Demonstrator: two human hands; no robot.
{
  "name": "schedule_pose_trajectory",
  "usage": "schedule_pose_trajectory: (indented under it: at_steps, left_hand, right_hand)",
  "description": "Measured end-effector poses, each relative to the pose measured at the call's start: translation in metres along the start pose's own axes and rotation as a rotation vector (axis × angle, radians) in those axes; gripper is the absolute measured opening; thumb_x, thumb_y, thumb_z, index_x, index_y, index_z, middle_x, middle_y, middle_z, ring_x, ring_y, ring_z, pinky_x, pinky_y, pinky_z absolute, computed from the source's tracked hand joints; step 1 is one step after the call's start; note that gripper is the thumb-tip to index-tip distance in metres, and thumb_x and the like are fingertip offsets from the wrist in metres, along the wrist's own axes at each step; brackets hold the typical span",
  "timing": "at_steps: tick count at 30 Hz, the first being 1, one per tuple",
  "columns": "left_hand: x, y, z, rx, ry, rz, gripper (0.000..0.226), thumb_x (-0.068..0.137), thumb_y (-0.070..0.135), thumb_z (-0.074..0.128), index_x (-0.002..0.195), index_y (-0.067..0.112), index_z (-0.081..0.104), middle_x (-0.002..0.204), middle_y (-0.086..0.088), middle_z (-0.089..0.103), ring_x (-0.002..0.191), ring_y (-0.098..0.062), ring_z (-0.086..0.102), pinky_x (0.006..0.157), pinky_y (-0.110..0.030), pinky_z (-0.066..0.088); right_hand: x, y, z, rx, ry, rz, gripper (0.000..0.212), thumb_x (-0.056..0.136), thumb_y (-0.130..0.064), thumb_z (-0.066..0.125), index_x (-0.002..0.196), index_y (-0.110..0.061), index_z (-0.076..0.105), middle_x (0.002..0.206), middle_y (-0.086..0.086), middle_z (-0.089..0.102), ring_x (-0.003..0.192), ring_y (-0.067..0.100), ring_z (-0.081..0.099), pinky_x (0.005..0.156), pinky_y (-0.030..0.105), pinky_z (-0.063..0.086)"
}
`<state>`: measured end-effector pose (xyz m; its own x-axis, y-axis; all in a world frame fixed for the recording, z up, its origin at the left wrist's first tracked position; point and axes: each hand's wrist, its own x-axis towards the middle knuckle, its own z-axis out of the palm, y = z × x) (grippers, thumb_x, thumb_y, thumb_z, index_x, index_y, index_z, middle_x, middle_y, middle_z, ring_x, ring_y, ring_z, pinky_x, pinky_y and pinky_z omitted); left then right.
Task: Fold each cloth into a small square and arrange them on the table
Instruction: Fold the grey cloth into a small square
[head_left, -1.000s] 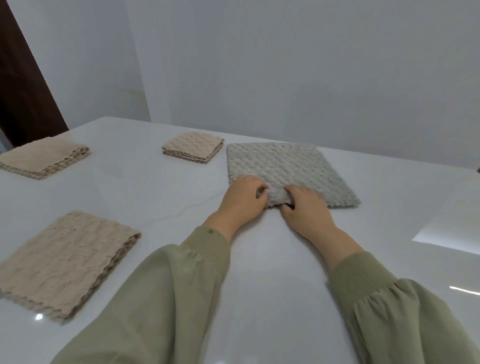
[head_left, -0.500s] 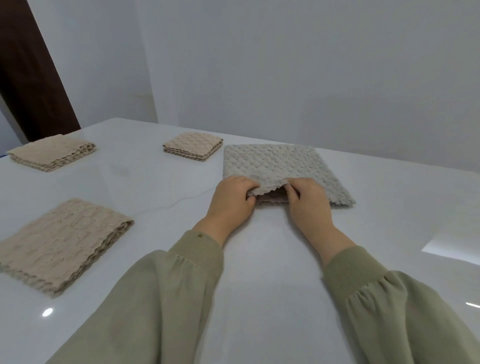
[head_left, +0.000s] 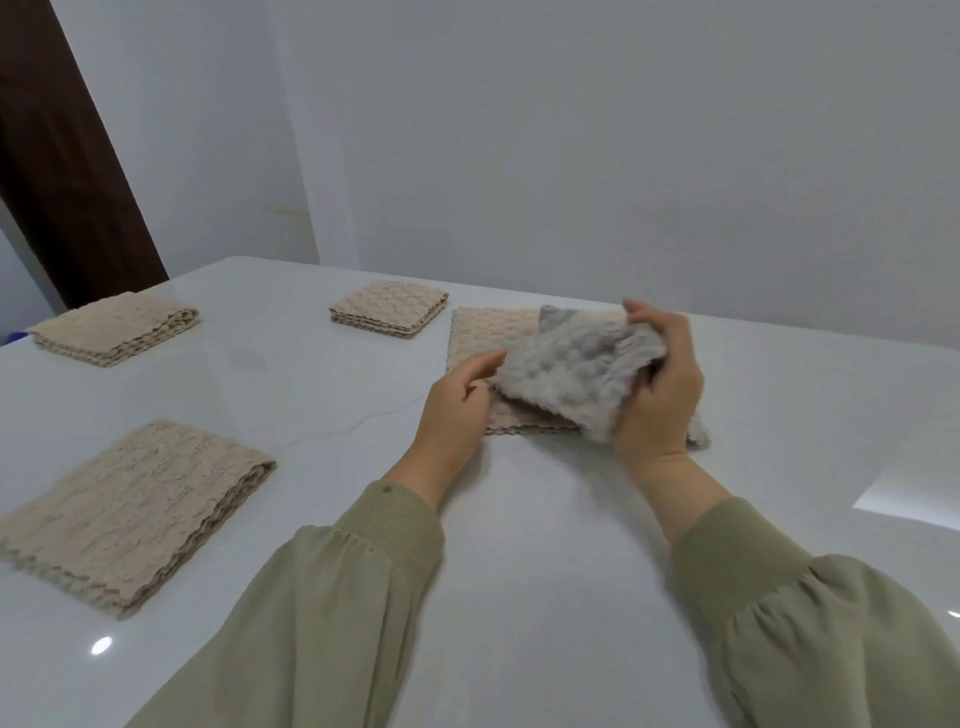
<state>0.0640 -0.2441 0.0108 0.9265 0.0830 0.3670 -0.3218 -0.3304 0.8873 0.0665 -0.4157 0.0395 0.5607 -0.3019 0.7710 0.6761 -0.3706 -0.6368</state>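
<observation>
While pinched in the right hand (head_left: 662, 395), grey cloth (head_left: 571, 384) bumpy, rumpled.

Behind the table (head_left: 519, 597), a plain pale wall (head_left: 571, 130) with 1 vertical corner left of centre and a faint yellowish stain (head_left: 283, 210) low beside that corner. At upper left, a dark brown panel (head_left: 62, 182), slanted across the view. At the far left edge, a small blue scrap (head_left: 10, 338), too little in view to identify. On the glossy white top, a thin white thread (head_left: 363, 423) in a loose curve. Also 2 reflections: a small round glint (head_left: 101, 646) near the front left, and a bright angular patch (head_left: 909, 493) at the right edge.
</observation>
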Motion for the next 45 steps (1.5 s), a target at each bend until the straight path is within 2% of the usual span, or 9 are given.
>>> schedule_pose_trajectory:
  at_steps: [7, 14, 17, 22, 29, 32, 38, 41, 45]
  left_hand:
    - [-0.001, -0.001, -0.002, 0.314, 0.052, -0.110, 0.036, 0.099, 0.015, 0.034, 0.125, 0.013, 0.059, 0.127, -0.002, 0.060, 0.117, -0.015, 0.052, 0.095, -0.020, 0.036]
    - [0.000, -0.005, 0.004, 0.637, -0.058, -0.056, 0.030, 0.093, 0.015, 0.045, 0.117, 0.008, 0.061, 0.115, -0.009, 0.063, 0.106, -0.025, 0.055, 0.085, -0.035, 0.046]
    - [0.001, -0.007, 0.007, 0.825, -0.140, -0.064, 0.038, 0.096, 0.021, 0.042, 0.132, 0.014, 0.047, 0.131, -0.006, 0.053, 0.120, -0.024, 0.045, 0.096, -0.037, 0.041]
    - [-0.001, -0.002, 0.004, 1.042, -0.140, -0.099, 0.038, 0.094, 0.016, 0.036, 0.130, 0.020, 0.047, 0.128, -0.003, 0.049, 0.119, -0.024, 0.041, 0.092, -0.040, 0.035]
    - [-0.020, 0.003, -0.023, 0.831, -0.133, -0.074, 0.024, 0.090, 0.020, 0.044, 0.090, 0.017, 0.068, 0.094, 0.004, 0.059, 0.090, -0.020, 0.053, 0.075, -0.032, 0.045]
    - [-0.030, 0.009, -0.025, 0.986, -0.074, -0.076, 0.034, 0.092, 0.025, 0.039, 0.062, 0.015, 0.052, 0.070, 0.003, 0.052, 0.072, -0.020, 0.047, 0.073, -0.032, 0.038]
    - [-0.042, 0.029, -0.016, 1.259, 0.016, -0.175, 0.036, 0.095, 0.026, 0.034, 0.061, 0.017, 0.038, 0.079, -0.001, 0.058, 0.094, -0.025, 0.053, 0.109, -0.050, 0.021]
    - [-0.041, 0.033, 0.007, 1.185, 0.022, -0.096, 0.033, 0.097, 0.028, 0.032, 0.089, 0.016, 0.062, 0.104, -0.005, 0.062, 0.114, -0.027, 0.044, 0.107, -0.051, 0.024]
    - [-0.034, 0.036, 0.054, 0.697, 0.004, 0.006, 0.030, 0.097, 0.022, 0.036, 0.096, 0.012, 0.064, 0.093, -0.007, 0.065, 0.095, -0.027, 0.057, 0.077, -0.037, 0.045]
  right_hand:
    - [-0.003, -0.006, -0.030, -0.090, -0.967, 0.401, 0.041, 0.076, -0.022, 0.032, 0.101, -0.031, 0.063, 0.120, -0.003, 0.061, 0.117, 0.010, 0.050, 0.104, 0.026, 0.035]
    - [-0.024, 0.021, -0.012, -0.961, -0.890, 0.138, 0.040, 0.091, -0.041, 0.046, 0.121, -0.016, 0.053, 0.130, 0.006, 0.052, 0.124, 0.026, 0.041, 0.109, 0.049, 0.022]
    - [-0.019, 0.015, -0.014, -0.800, -0.576, 0.104, 0.003, 0.082, -0.012, 0.048, 0.080, -0.014, 0.050, 0.094, 0.013, 0.062, 0.097, 0.033, 0.053, 0.092, 0.043, 0.034]
    - [-0.005, 0.018, -0.046, -0.473, 0.068, 0.139, 0.029, 0.067, -0.008, 0.042, 0.092, 0.002, 0.052, 0.099, 0.023, 0.053, 0.096, 0.038, 0.048, 0.083, 0.041, 0.032]
    - [-0.011, 0.033, -0.036, -0.583, -0.473, 0.228, 0.070, 0.080, -0.063, 0.029, 0.128, -0.015, 0.047, 0.136, 0.009, 0.047, 0.127, 0.029, 0.040, 0.107, 0.054, 0.028]
    - [-0.019, 0.035, -0.031, -0.819, -0.736, 0.176, 0.046, 0.083, -0.053, 0.049, 0.109, -0.016, 0.055, 0.121, 0.007, 0.056, 0.114, 0.030, 0.050, 0.093, 0.046, 0.042]
    - [-0.025, 0.010, -0.039, -0.534, -0.367, 0.228, 0.006, 0.084, -0.010, 0.051, 0.088, -0.009, 0.047, 0.088, 0.012, 0.056, 0.081, 0.030, 0.050, 0.067, 0.032, 0.032]
    - [-0.021, 0.006, -0.051, -0.336, -0.147, 0.257, 0.030, 0.081, -0.013, 0.042, 0.110, -0.006, 0.050, 0.108, 0.014, 0.056, 0.102, 0.030, 0.051, 0.083, 0.033, 0.036]
    - [-0.012, 0.024, -0.055, -0.264, -0.418, 0.260, 0.058, 0.083, -0.041, 0.030, 0.131, -0.015, 0.049, 0.137, 0.009, 0.049, 0.131, 0.022, 0.037, 0.112, 0.042, 0.026]
